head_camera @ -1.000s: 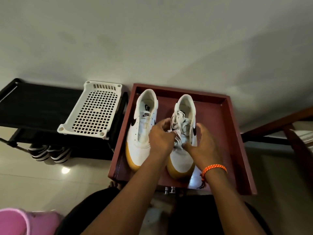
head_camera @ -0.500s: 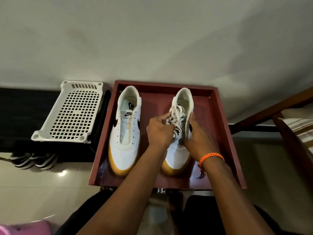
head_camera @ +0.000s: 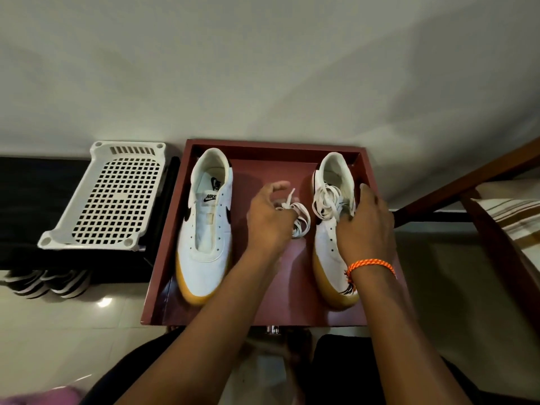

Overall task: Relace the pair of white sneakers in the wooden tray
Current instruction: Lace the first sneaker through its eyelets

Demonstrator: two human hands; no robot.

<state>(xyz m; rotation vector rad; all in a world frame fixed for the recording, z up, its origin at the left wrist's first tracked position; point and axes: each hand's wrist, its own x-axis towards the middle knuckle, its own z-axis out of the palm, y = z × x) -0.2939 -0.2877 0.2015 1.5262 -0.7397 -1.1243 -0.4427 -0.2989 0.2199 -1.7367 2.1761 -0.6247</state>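
White perforated plastic basket [head_camera: 114, 197] on a black shelf, left of the dark-red wooden tray [head_camera: 292, 305]. In tray: laceless white leather sneaker with gum sole [head_camera: 206, 229]; left hand [head_camera: 270, 219] curled round a bundled flat white lace [head_camera: 298, 219]. Right hand [head_camera: 366, 226], orange braided wristband [head_camera: 369, 266], grips second matching sneaker [head_camera: 328, 247], loose lace coil [head_camera: 328, 204] on top.

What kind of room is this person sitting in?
Probably a shoe corner at home. A black rack holds a white plastic shelf with striped slippers beneath it, and white sneakers sit in a wooden tray on a shiny tiled floor.
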